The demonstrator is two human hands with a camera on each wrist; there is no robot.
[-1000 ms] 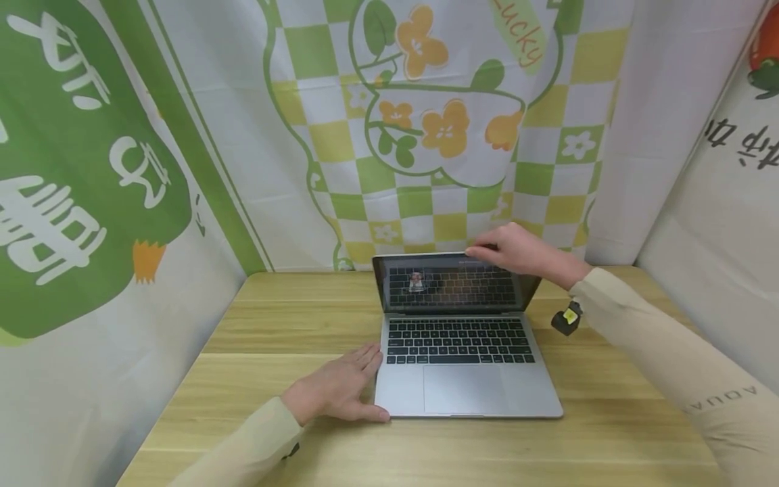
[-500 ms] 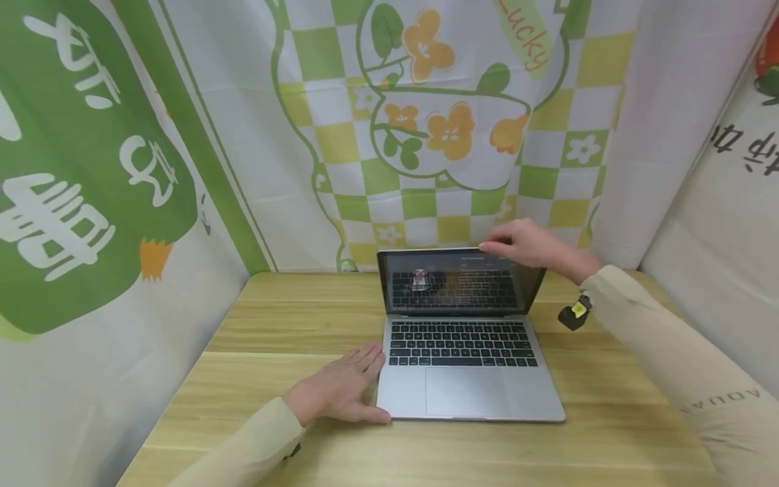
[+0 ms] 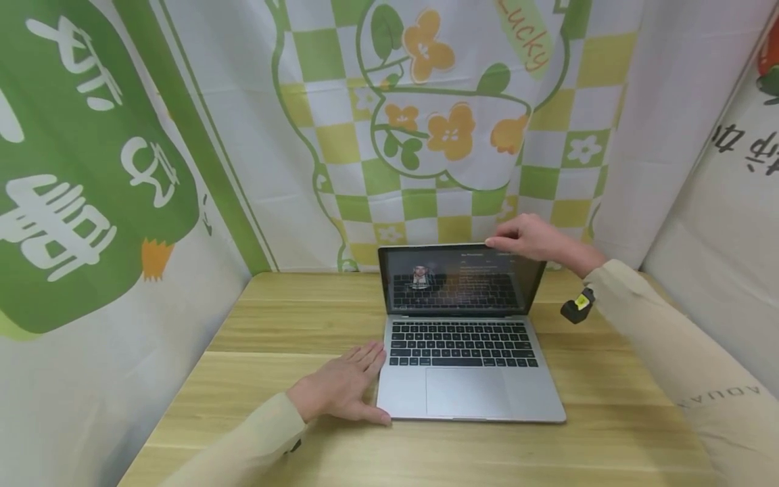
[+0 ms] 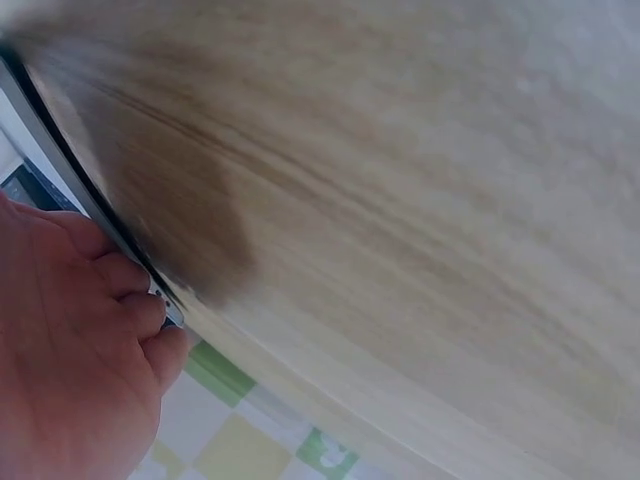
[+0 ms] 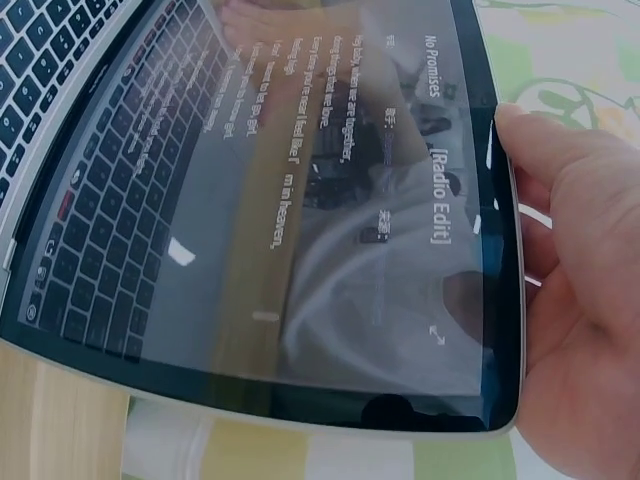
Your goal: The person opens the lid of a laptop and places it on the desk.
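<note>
A silver laptop (image 3: 465,399) with black keys stands on the table, its lid (image 3: 450,284) raised. My right hand (image 3: 535,237) pinches the lid's top edge right of the middle, thumb on the screen side; the right wrist view has that hand (image 5: 590,250) with fingers behind the edge. Lines of lyrics show on the dark screen (image 5: 300,200), along with a reflection of the keyboard. At the laptop's left side my left hand (image 3: 343,385) rests on the table, fingers straight and thumb spread, touching the base's edge. In the left wrist view the left hand (image 4: 70,340) partly covers that edge.
The wooden table (image 3: 292,311) spreads around the laptop. Behind it hangs a checked green and white curtain (image 3: 450,216) with flowers. Printed cloth walls stand at left (image 3: 91,169) and right (image 3: 718,237). A small black device (image 3: 577,308) sits at my right wrist.
My right hand has tilted the lid farther back, moving slightly up and to the right with its top edge. The left hand stays by the base. The head view has shifted slightly.
</note>
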